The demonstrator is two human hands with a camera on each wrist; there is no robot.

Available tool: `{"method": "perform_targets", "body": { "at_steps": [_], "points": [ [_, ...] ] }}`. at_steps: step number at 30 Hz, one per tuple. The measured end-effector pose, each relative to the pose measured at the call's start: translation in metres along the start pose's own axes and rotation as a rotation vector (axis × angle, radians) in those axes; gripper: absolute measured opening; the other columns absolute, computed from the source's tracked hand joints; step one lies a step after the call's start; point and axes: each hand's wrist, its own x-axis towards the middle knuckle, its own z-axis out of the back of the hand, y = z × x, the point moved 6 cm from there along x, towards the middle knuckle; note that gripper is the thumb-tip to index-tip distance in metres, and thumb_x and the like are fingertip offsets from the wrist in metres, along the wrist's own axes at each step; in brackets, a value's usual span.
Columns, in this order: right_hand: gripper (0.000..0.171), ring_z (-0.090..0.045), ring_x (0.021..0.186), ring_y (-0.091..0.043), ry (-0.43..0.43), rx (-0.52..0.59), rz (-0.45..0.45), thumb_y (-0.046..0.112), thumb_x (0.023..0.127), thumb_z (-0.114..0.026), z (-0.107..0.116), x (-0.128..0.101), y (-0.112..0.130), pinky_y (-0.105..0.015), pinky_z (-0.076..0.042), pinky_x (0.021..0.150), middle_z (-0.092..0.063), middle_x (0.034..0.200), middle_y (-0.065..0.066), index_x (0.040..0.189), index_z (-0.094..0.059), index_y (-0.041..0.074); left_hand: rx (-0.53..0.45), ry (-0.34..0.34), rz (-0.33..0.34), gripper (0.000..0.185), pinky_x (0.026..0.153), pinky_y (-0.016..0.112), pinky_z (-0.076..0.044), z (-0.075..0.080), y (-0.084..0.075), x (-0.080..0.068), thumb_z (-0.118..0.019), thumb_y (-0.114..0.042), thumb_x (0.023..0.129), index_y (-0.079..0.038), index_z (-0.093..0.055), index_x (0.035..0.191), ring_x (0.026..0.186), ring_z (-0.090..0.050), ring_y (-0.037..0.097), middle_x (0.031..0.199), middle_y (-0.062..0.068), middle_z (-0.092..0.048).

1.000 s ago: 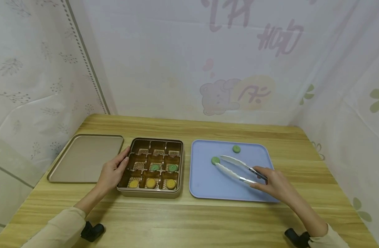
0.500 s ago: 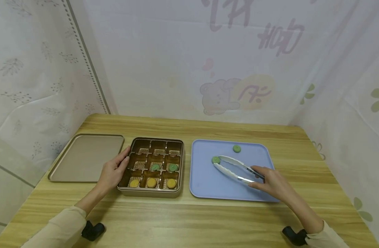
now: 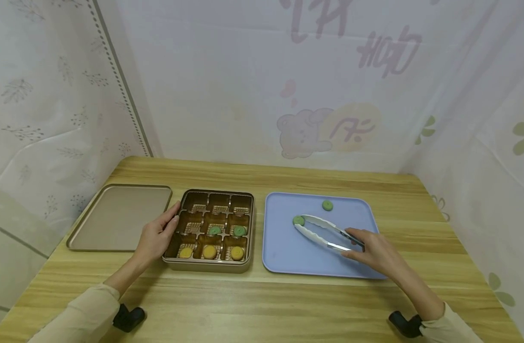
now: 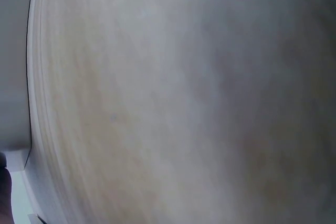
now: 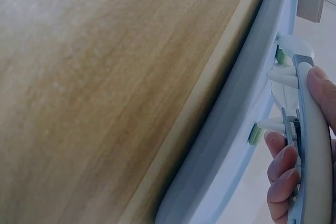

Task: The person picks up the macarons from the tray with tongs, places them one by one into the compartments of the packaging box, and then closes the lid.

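My right hand (image 3: 375,252) grips white tongs (image 3: 319,232) low over the blue tray (image 3: 287,255); their tips close around a green cookie (image 3: 298,220). A second green cookie (image 3: 327,205) lies near the tray's far edge. In the right wrist view my fingers (image 5: 286,174) curl round the tongs (image 5: 310,145) beside the tray rim (image 5: 231,129). My left hand (image 3: 156,236) rests on the left side of the gold divided box (image 3: 210,267), fingers fairly straight. The box holds three yellow cookies (image 3: 209,252) in its near row and two green ones (image 3: 239,230) in the middle row.
The gold box lid (image 3: 116,216) lies flat to the left of the box on the wooden table (image 3: 262,305). Patterned white curtains (image 3: 262,81) close in the back and both sides. The left wrist view shows only blurred wood (image 4: 168,98).
The tongs have narrowed and their tips have closed in on the green cookie. My right hand crept slightly left. The left hand has stayed still.
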Motion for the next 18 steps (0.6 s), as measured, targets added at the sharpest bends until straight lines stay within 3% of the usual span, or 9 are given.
{"method": "perform_targets", "body": {
  "at_steps": [18],
  "points": [
    [0.05,-0.045,0.063,-0.002,-0.022,-0.032,0.014,0.031,0.081,-0.079,-0.0005,0.0003,0.0018,-0.018,-0.038,0.055,-0.071,0.092,-0.004,0.119,-0.067,0.001,-0.001,0.001,0.005,0.045,0.091,-0.01,-0.021,0.0,0.0003,0.0002,-0.044,-0.016,0.106,0.004,-0.042,0.146,0.133,-0.041,0.047,0.148,0.026,-0.043]
  ]
}}
